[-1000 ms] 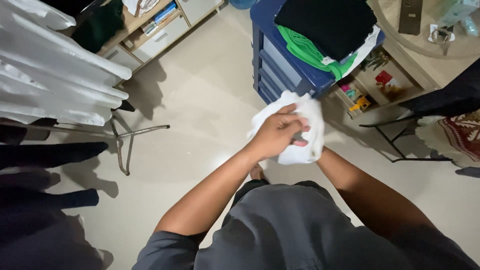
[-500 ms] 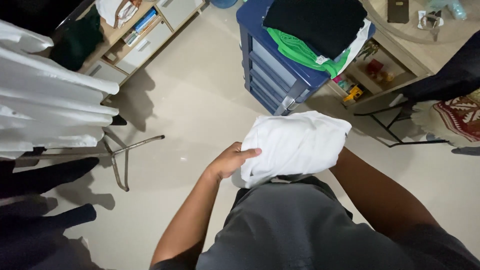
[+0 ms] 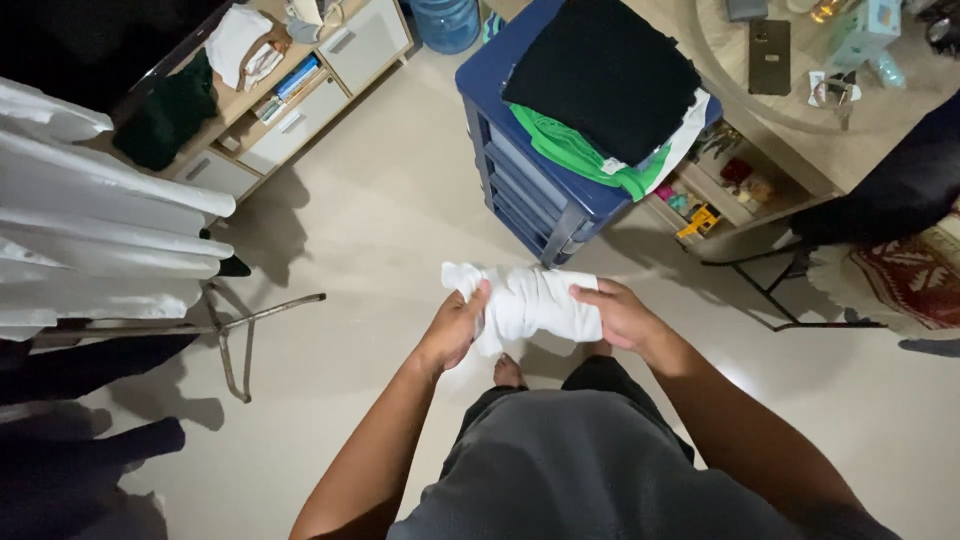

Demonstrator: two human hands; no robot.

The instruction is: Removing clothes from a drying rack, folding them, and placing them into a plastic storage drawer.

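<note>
A room in a home served as a laundry corner: white shirts (image 3: 100,240) hung on a rack, folded clothes (image 3: 600,90) topped a blue plastic drawer unit (image 3: 520,170), beside a low wooden cabinet (image 3: 300,90).

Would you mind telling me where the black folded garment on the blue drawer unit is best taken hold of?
Probably by the two side edges of the black folded garment, coming down from above. It lies flat on top of the stack, over a green garment on the blue drawer unit, so its top and edges are open. Both hands currently hold the white rolled cloth.
</note>
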